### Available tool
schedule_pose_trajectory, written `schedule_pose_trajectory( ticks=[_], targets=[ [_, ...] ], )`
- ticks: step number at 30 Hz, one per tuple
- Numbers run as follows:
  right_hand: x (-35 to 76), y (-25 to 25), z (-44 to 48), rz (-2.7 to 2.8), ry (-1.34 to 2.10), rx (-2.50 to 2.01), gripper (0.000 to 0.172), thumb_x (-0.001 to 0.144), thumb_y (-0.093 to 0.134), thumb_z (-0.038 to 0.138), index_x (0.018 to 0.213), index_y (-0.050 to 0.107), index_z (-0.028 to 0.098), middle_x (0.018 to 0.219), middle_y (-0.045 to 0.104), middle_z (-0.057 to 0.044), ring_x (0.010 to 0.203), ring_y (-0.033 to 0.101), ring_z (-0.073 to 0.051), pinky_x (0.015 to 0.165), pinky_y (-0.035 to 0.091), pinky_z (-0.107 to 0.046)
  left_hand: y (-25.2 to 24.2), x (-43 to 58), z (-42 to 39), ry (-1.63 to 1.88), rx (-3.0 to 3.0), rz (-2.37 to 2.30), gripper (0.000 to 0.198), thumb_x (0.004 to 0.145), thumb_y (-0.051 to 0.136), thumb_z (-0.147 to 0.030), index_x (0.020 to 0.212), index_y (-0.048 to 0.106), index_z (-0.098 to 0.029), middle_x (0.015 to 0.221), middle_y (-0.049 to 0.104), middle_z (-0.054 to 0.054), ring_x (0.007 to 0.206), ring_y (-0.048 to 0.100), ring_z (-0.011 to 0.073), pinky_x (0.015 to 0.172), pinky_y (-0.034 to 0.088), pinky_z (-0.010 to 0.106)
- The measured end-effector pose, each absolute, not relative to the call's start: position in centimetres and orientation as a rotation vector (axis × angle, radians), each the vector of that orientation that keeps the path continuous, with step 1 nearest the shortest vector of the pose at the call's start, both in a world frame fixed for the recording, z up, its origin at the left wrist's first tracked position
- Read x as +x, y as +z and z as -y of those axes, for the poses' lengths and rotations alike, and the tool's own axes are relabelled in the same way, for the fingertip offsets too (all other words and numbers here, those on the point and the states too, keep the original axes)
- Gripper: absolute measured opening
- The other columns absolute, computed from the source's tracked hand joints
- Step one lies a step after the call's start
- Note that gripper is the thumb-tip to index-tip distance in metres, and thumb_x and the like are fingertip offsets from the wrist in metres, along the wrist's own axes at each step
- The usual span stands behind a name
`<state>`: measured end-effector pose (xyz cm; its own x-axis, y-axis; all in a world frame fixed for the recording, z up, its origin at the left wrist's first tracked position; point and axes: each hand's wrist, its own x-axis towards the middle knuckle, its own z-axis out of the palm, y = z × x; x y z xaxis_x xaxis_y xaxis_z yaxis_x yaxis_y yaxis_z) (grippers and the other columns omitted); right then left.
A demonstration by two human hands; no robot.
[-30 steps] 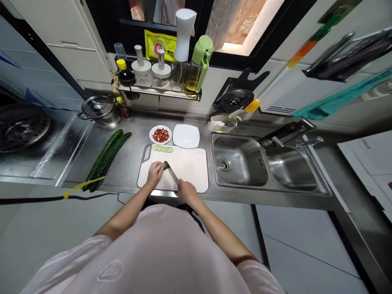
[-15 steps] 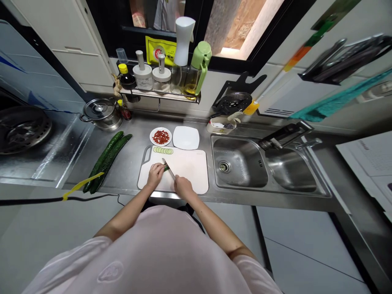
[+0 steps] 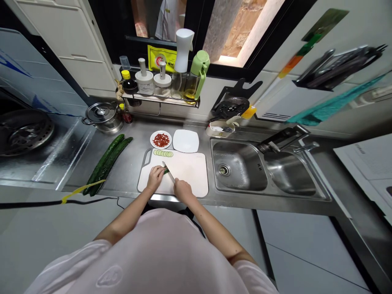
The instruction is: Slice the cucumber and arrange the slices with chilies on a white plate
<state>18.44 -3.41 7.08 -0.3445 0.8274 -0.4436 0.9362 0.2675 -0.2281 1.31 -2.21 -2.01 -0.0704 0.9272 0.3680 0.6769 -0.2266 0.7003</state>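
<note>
On the cutting board [image 3: 187, 173], my left hand [image 3: 155, 178] had its fingers curled tight on a cucumber [image 3: 165, 172], and my right hand [image 3: 183, 190] had its fingers clamped around a kitchen knife [image 3: 169, 173], its blade touching the cucumber; cucumber slices [image 3: 163, 153] lay along the board's far edge.

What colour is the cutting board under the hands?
The cutting board is plain off-white; the head view shows it best.

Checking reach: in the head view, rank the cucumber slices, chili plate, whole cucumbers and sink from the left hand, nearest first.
From the left hand:
1. Cucumber slices, on the board, ahead.
2. Chili plate, just beyond the board.
3. Whole cucumbers, on the counter, left.
4. Sink, far right.
</note>
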Motion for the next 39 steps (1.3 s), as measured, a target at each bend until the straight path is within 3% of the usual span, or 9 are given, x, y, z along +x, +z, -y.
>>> schedule_pose_trajectory(
  ticks=[39],
  targets=[
    [18.6, 6.5, 3.7, -2.294, -0.647, 1.604, 0.021, 0.090, 0.035, 0.019, 0.103, 0.051, 0.014, 0.090, 0.065, -0.013, 0.085, 0.062, -0.023, 0.069, 0.041, -0.029, -2.3, 1.2, 2.0, 1.212, 1.947, -1.702, 0.021, 0.088, 0.044, -0.024, 0.098, 0.063, -0.022, 0.096, 0.059, 0.005, 0.093, 0.052, 0.0169, 0.085, 0.043, 0.035]
  ],
)
